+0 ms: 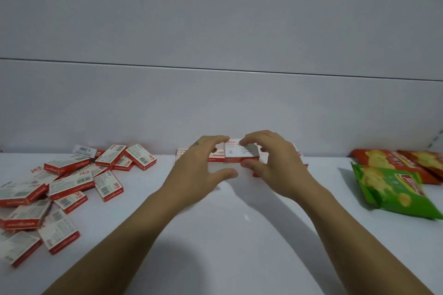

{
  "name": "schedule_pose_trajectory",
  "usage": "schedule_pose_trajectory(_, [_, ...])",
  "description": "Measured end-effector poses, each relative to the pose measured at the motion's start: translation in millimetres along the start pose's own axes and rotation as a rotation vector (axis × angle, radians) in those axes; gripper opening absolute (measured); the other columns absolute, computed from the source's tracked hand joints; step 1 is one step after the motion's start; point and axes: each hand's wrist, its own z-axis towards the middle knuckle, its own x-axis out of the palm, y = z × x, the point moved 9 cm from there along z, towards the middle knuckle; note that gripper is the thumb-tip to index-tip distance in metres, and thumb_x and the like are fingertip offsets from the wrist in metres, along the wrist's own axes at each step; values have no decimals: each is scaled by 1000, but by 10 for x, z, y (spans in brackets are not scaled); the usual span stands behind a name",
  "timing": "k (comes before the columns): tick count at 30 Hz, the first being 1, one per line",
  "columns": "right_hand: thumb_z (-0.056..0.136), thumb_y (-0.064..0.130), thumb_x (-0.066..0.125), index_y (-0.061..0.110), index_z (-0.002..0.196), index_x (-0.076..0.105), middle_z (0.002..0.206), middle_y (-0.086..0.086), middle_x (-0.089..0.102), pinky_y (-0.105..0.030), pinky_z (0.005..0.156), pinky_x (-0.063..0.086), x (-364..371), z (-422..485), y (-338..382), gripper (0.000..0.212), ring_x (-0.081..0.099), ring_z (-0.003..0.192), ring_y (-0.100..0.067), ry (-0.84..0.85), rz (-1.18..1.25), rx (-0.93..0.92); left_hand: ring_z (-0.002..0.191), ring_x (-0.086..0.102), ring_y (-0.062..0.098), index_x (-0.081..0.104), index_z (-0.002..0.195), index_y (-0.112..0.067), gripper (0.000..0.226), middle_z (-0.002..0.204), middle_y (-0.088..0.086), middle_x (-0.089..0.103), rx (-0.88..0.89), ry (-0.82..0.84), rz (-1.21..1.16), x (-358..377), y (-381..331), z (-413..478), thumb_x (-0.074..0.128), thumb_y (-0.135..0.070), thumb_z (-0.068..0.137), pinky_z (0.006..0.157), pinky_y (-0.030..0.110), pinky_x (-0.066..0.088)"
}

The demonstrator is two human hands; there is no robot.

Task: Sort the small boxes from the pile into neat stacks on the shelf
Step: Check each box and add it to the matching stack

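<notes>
White shelf point(239, 235) against a grey wall point(215, 31); the pile point(64, 182) of small boxes lies left. At centre rear my right hand point(275, 163) pinches one box point(237, 152) atop the stack point(215, 158), left hand point(196, 165) spread beside it. I'd square its edges to the stack before letting go.

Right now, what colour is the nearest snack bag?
The nearest snack bag is green; head view shows it best.
</notes>
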Motion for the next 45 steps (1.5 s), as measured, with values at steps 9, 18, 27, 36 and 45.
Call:
schedule_pose_trajectory(9, [79,23,75,30,108,63,109,14,60,-28,84,46,-278,-244,-812,32,55,91,-9,17,8,174,127,35,7,39,135,-36,61,137,-14,46,-76,190,328,525,-81,88,61,-55,82,104,29,29])
schedule_pose_trajectory(18, [78,36,71,30,105,64,112,16,57,-23,80,45,114,-501,-803,29,55,100,-11,138,-114,194,130,37,10,41,136,-36,54,140,-14,45,-170,222,382,617,78,-95,57,-51,86,111,35,28])
schedule_pose_trajectory(27, [85,36,61,27,111,61,114,9,51,-25,75,41,152,-505,-838,28,55,95,-17,119,-199,250,129,35,12,38,136,-39,52,141,-14,44,-132,313,495,769,77,-112,51,-54,88,108,34,26])
schedule_pose_trajectory(36, [87,29,59,22,108,64,110,5,49,-24,72,36,144,-524,-877,23,44,83,-14,96,-137,277,127,36,10,39,135,-38,49,140,-14,44,-147,320,488,821,44,-139,50,-53,89,107,32,27])
schedule_pose_trajectory(45, [85,38,59,26,118,60,114,4,47,-28,78,44,53,-500,-652,35,47,107,-16,100,-246,211,133,32,14,34,138,-39,56,148,-12,36,-145,222,556,549,-93,-204,50,-57,88,108,34,26])
